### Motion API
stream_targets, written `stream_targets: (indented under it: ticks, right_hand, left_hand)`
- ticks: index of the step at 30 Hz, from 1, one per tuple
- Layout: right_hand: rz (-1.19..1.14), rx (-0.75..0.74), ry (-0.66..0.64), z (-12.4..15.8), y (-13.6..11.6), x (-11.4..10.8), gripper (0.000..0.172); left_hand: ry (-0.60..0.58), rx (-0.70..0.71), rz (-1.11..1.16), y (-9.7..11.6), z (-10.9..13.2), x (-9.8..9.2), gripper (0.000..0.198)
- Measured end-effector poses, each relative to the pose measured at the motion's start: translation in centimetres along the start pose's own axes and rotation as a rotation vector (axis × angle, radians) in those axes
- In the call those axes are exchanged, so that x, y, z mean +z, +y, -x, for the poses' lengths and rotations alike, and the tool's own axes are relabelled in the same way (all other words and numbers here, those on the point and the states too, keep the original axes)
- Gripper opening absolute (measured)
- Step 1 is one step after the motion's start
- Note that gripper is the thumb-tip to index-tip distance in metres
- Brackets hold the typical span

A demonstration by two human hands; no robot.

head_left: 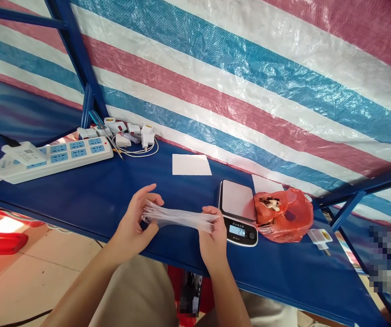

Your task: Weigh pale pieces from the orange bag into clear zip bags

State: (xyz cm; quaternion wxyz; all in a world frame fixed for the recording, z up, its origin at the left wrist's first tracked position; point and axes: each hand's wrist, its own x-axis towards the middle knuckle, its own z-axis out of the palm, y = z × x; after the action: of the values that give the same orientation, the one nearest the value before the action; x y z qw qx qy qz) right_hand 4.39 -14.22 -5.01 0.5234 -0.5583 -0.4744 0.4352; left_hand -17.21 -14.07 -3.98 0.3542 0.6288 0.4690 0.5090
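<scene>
Though light, limp and probably slippery, best held at its gathered ends, a clear thin plastic bag (178,217) stretched between both hands above the deep-blue tabletop (89,200), left-hand fingers (144,196) curled shut on one end, right-hand fingers (210,210) pinching the other, just beside a black digital scale (239,231), a striped woven tarp (249,91) behind.

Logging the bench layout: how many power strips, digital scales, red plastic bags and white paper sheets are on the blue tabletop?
power strip: 1
digital scale: 1
red plastic bag: 1
white paper sheets: 2
Total: 5
</scene>
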Motion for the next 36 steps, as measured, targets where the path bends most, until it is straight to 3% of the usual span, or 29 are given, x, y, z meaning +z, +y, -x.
stream_targets:
  ticks: [3, 8, 12, 16, 21, 25, 30, 36]
  right_hand:
    - [0.019, 0.028, -0.010, 0.3, -0.3, 0.3, 0.049]
    - [-0.059, -0.033, -0.050, 0.9, -1.0, 0.6, 0.062]
    - [-0.094, 0.077, -0.109, 1.2, -1.1, 0.5, 0.076]
    - [-0.132, 0.015, -0.080, 1.0, -0.7, 0.4, 0.065]
    - [-0.079, 0.077, -0.075, 0.7, -0.7, 0.0, 0.047]
    - [-0.042, 0.044, -0.060, 0.5, -0.7, -0.4, 0.031]
    - [-0.024, 0.026, -0.069, 0.6, -0.5, -0.2, 0.028]
    - [-0.111, -0.011, -0.106, 0.7, -0.5, 0.0, 0.031]
  left_hand:
    - [-0.013, -0.036, -0.027, 0.2, 0.0, 0.4, 0.083]
    - [0.049, 0.034, -0.057, 0.5, -0.3, 1.0, 0.089]
    - [0.011, -0.019, -0.021, 0.1, -0.3, 1.0, 0.091]
    - [0.038, -0.029, 0.004, 0.0, -0.3, 1.2, 0.088]
    - [0.001, -0.035, 0.065, 0.2, -0.5, 1.2, 0.083]
    - [-0.002, -0.086, 0.069, 0.1, -0.5, 0.9, 0.069]
    - [0.033, -0.076, 0.083, -0.1, -0.3, 1.1, 0.053]
    - [0.032, -0.170, 0.137, -0.3, -0.2, 1.7, 0.055]
